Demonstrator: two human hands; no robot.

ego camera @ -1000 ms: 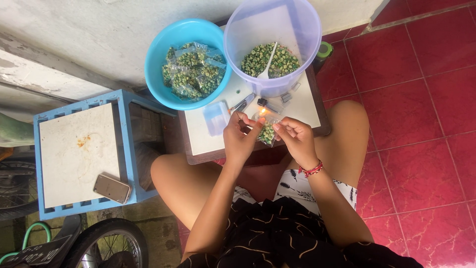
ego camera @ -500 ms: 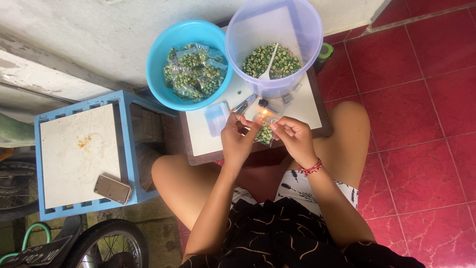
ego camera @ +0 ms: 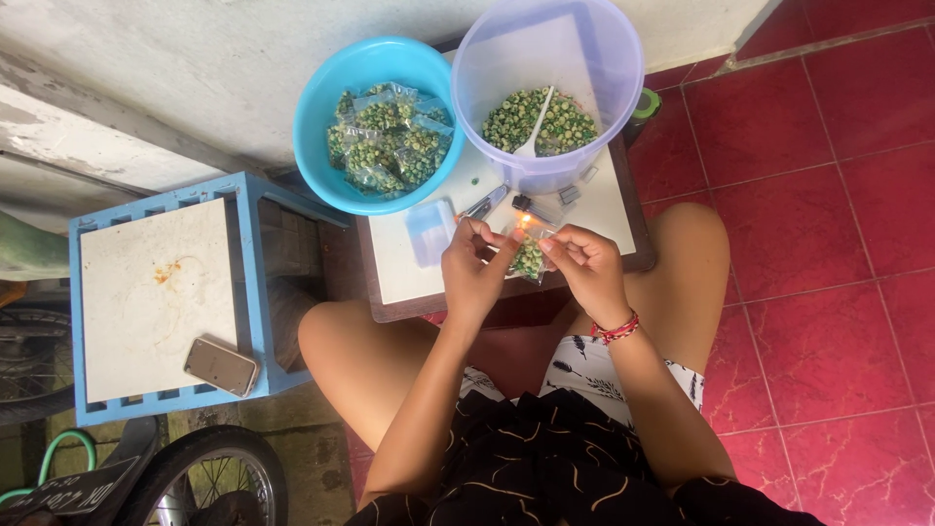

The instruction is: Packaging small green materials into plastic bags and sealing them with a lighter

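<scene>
Both hands pinch a small clear plastic bag of green peas (ego camera: 528,257) over a small white-topped table (ego camera: 399,263). My left hand (ego camera: 474,268) grips the bag's left top edge, and my right hand (ego camera: 582,265) grips its right edge. A small flame (ego camera: 526,221) glows just above the bag's top. Beyond the hands stands a clear tub (ego camera: 548,88) of loose green peas with a white spoon (ego camera: 534,125) in it. To its left sits a blue bowl (ego camera: 321,136) holding several filled pea bags.
A small clear box (ego camera: 430,232) and a metal tool (ego camera: 484,203) lie on the white table. A blue stool (ego camera: 156,302) at left carries a phone (ego camera: 221,366). A bicycle wheel (ego camera: 209,477) shows at lower left, red floor tiles (ego camera: 838,292) at right.
The hands stay at the bag near the flame with only slight finger shifts. The rest is as before.
</scene>
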